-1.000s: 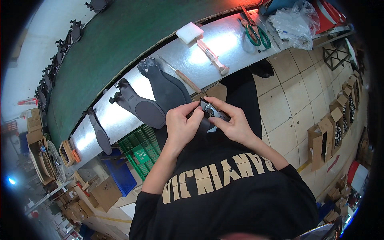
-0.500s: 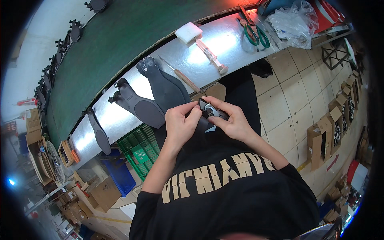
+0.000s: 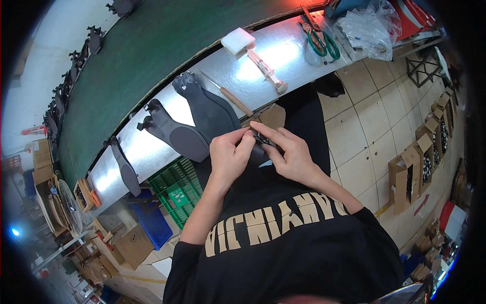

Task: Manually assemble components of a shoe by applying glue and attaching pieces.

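Over my lap, my left hand (image 3: 230, 156) and my right hand (image 3: 293, 158) meet on a small dark sandal strap (image 3: 261, 139). The left thumb and forefinger pinch one end of it. My right fingers curl over the other side and hide most of the strap, so its details cannot be made out. Just beyond the hands, a pair of dark soles (image 3: 210, 109) lies on the bench edge. Left of these rests a grey sandal (image 3: 174, 130), sole up, and farther left another sandal (image 3: 126, 167). An awl with a wooden handle (image 3: 236, 101) lies beside the soles.
The metal bench (image 3: 197, 66) borders a green conveyor belt (image 3: 136, 50) carrying sandals at its far left. A white block (image 3: 238, 40), a syringe (image 3: 267, 71), green-handled scissors (image 3: 324, 44) and a plastic bag (image 3: 372, 28) sit on the right. A green crate (image 3: 177, 190) stands under the bench.
My right hand has turned and closed inward over the strap, its fingers nearer to the left hand's fingertips. The shiny part visible before is now mostly covered. My left hand has barely moved.
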Available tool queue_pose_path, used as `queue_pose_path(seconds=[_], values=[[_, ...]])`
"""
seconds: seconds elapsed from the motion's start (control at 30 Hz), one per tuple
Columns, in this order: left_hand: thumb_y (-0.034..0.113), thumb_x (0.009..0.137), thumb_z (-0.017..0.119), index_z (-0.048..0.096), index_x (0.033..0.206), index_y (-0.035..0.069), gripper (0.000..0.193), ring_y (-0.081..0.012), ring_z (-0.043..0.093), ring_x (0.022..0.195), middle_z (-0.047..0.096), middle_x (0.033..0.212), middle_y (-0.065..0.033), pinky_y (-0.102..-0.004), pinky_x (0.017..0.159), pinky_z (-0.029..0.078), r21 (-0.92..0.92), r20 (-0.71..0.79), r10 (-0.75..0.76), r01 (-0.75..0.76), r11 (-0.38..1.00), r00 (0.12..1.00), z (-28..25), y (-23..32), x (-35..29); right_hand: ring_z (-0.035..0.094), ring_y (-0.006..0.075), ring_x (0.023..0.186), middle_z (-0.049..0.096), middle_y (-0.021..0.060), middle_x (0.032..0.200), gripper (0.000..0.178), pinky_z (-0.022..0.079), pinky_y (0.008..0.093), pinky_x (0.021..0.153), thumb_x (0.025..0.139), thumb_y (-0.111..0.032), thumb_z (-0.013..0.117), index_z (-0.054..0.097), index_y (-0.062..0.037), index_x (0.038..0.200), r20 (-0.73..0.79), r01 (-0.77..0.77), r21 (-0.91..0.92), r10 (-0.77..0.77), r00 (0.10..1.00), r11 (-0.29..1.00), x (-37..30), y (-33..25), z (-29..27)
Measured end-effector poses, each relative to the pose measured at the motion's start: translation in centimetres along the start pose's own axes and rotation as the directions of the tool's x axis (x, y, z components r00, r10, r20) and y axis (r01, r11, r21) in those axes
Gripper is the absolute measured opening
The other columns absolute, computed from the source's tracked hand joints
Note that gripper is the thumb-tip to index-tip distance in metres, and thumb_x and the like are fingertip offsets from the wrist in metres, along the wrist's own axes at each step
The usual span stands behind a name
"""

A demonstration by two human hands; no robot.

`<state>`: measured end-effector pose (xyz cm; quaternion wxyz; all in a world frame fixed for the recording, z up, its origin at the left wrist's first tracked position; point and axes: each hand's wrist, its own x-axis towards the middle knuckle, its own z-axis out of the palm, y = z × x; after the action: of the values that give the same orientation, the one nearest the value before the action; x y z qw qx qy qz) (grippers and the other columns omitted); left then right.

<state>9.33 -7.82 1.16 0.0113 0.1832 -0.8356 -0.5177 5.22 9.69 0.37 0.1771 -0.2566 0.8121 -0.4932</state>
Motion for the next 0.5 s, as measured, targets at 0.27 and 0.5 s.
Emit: queue_pose_path(seconds=[0.27, 0.5], values=[[0.020, 0.092, 0.055, 0.072, 0.099, -0.006, 0.032, -0.0132, 0.063, 0.066, 0.069, 0.073, -0.0109, -0.0279, 0.064, 0.049, -0.166, 0.077, -0.063, 0.075, 0.983, 0.995, -1.1, -1.1, -1.2, 0.053, 0.0180, 0.064, 0.060, 0.0078, 0.083, 0.056, 0.045, 0.0271, 0.061, 0.083, 0.004, 0.064, 0.061, -0.0167, 0.136, -0.099, 0.080, -0.064, -0.086, 0.991, 0.995, 2.0, 0.2, -1.8], [0.017, 0.096, 0.050, 0.069, 0.106, -0.009, 0.034, -0.0125, 0.065, 0.079, 0.072, 0.088, -0.0104, -0.0256, 0.073, 0.051, -0.460, 0.113, -0.155, 0.189, 0.868, 0.982, -3.5, -3.0, -1.9, 0.061, 0.0187, 0.073, 0.070, 0.0124, 0.104, 0.050, 0.048, 0.0280, 0.069, 0.090, -0.007, 0.061, 0.057, -0.0145, 0.139, -0.276, 0.126, -0.294, -0.211, 0.938, 0.948, 9.7, 0.7, -5.7]])
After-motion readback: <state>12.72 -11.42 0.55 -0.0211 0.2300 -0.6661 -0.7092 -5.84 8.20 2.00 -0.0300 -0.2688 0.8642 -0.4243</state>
